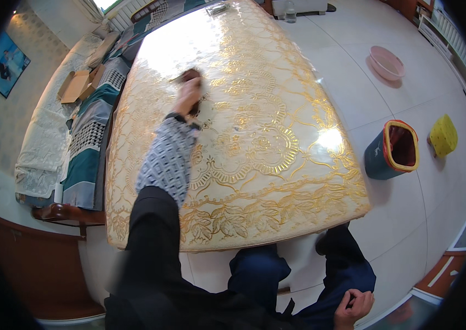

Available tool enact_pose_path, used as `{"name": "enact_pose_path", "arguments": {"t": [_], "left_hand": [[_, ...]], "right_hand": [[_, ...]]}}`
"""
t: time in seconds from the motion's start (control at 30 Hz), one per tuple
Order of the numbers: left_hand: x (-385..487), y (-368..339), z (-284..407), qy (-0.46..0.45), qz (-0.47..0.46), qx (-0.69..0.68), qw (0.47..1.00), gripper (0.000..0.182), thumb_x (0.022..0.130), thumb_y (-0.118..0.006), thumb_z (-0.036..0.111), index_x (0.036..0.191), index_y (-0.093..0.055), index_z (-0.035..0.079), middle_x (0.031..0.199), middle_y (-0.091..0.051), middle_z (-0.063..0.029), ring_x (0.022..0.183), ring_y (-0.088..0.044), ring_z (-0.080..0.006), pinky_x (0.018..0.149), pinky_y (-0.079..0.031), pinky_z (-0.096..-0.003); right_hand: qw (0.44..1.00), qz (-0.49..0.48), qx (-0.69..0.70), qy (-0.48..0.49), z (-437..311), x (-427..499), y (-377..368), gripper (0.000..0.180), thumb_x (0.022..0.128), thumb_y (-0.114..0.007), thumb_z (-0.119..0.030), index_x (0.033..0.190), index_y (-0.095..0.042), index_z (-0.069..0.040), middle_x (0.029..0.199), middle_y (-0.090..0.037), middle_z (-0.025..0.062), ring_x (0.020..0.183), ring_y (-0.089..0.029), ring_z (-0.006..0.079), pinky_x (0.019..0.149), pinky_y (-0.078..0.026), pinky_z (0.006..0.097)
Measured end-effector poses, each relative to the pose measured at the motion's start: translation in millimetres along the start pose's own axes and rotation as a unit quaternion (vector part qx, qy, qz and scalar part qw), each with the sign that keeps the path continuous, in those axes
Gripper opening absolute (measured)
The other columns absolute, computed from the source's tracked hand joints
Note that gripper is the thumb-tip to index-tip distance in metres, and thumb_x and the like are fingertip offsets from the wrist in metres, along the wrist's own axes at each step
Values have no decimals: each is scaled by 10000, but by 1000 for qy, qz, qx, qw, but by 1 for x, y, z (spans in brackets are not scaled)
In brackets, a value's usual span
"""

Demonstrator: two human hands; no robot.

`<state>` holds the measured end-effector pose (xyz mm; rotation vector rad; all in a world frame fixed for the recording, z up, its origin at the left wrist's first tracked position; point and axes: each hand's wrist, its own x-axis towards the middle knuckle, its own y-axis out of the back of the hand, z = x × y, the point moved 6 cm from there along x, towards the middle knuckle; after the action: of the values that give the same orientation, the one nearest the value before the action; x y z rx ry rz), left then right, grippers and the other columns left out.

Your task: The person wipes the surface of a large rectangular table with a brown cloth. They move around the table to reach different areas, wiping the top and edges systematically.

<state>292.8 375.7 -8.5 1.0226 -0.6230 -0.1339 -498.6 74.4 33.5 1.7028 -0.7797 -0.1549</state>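
Note:
My left hand [189,95] is stretched out over the far left part of a table, fingers closed on a dark brown cloth [192,75]. The cloth is blurred and bunched, pressed to the tabletop. A cream tablecloth with raised gold flowers and leaves [241,144] covers the table and shines under the window light. On that forearm is a grey patterned oversleeve [166,154]. My right hand [354,306] lies by my right thigh at the lower right, its fingers curled, with nothing visible in them.
Left of the table runs a wooden-framed sofa with patterned covers [86,138], an opened cardboard box [77,86] on it. To the right, a dark bin with a red and yellow rim [386,154], a yellow stool [443,136] and a pink basin [386,62] stand on tiles. A small clear item [218,8] sits at the table's far end.

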Motion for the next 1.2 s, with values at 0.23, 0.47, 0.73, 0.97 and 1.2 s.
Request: {"name": "enact_pose_path", "arguments": {"t": [0.23,0.47,0.73,0.97,1.2], "left_hand": [[-2,-154,334,-267,-55,-151,950,180,852,-594,-5,998,-693,32,1097,-651,-173,1130,-601,-384,977,-509,-468],[-70,-98,362,-279,-135,-145,939,341,965,-641,89,1300,-697,54,1431,-610,-160,1349,-555,-372,1113,-477,-448],[-261,17,363,-370,-262,-177,874,491,855,-665,-12,1345,-644,9,1534,-524,-205,1471,-462,-381,1207,-420,-440],[-384,144,289,-241,-271,-88,928,524,875,-661,-22,1398,-627,-9,1583,-499,-223,1514,-436,-384,1240,-396,-456],[-458,218,125,16,-97,46,994,523,891,-546,-89,1393,-661,5,1527,-563,-258,1442,-518,-420,1214,-413,-475]], "right_hand": [[1000,1,29,11,-7,3,3,102,851,-747,-45,863,-647,-59,739,-436,83,681,-449,282,668,-327,427],[999,30,40,8,-11,1,10,139,855,-760,-42,834,-626,-71,750,-468,96,689,-478,300,649,-341,445],[998,34,55,24,-11,-6,13,122,854,-789,-84,875,-671,-103,782,-551,64,725,-548,273,653,-391,425],[996,54,66,30,-6,-13,21,128,844,-793,-92,871,-671,-115,828,-597,54,769,-587,288,672,-421,428],[992,73,100,15,4,-15,26,134,831,-797,-94,854,-668,-119,811,-598,52,764,-593,292,688,-443,433]]}}
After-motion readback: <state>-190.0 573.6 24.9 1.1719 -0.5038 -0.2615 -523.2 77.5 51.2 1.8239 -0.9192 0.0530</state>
